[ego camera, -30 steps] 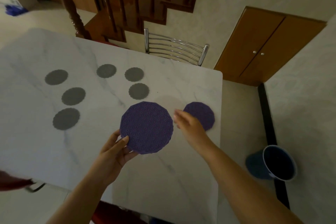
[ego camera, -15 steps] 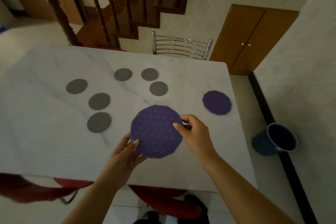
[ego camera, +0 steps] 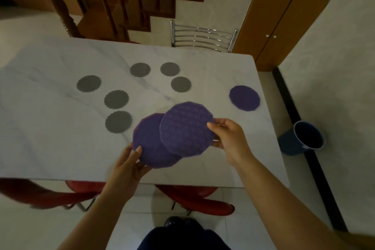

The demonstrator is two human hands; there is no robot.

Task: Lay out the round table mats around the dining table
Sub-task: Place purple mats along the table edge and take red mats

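Above the near middle of the white marble dining table (ego camera: 50, 144), I hold two purple round mats. My left hand (ego camera: 129, 166) grips the lower purple mat (ego camera: 150, 144) by its near left edge. My right hand (ego camera: 227, 138) pinches the patterned upper purple mat (ego camera: 186, 130) at its right edge; this mat overlaps the lower one. A third purple mat (ego camera: 244, 98) lies flat near the table's right edge. Several small grey scalloped mats (ego camera: 118, 121) lie across the middle of the table.
A chrome chair back (ego camera: 203, 35) stands at the table's far side. Red chair seats (ego camera: 194, 199) sit under the near edge. A blue bucket (ego camera: 304, 138) stands on the floor at the right, by a wooden cupboard (ego camera: 278, 26). Stairs rise behind.
The single stack seen earlier has split: my right hand has slid the top purple mat to the right, off the one in my left hand. The view has shifted back from the table.
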